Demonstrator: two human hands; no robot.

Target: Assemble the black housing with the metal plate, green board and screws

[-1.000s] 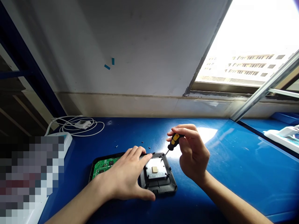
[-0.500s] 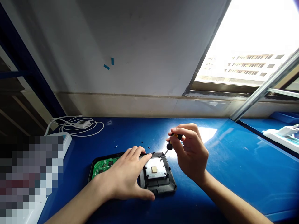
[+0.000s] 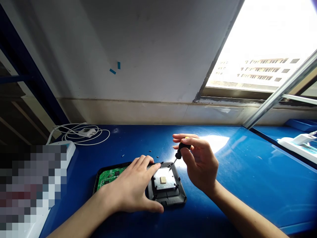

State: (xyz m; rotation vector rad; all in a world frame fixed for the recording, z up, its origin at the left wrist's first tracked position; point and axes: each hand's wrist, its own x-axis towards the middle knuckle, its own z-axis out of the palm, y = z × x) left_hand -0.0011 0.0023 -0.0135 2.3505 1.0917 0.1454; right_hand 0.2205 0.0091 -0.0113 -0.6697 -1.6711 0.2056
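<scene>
A black plastic casing (image 3: 173, 200) lies on the blue tabletop, with a green circuit board (image 3: 109, 177) in its left part. In its right part sits a silvery metal plate (image 3: 160, 185), which bears a small beige square pad (image 3: 162, 180). My left hand (image 3: 131, 188) lies spread across the middle of the casing and hides part of it. Between thumb and fingers, my right hand (image 3: 200, 158) grips a short screwdriver (image 3: 178, 153) with a black and yellow handle. Its shaft slants down to the plate's upper right corner.
Behind the casing, small dark screws (image 3: 157, 157) lie loose on the blue tabletop (image 3: 235, 185). A white cable (image 3: 105, 140) with an adapter (image 3: 87, 132) is coiled at the back left. On the right, a white power strip (image 3: 294, 145) stands beyond a metal frame post.
My right hand has tilted slightly left and its fingers have shifted round the screwdriver handle, with the upper ones more stretched out. My left hand and the casing stay put.
</scene>
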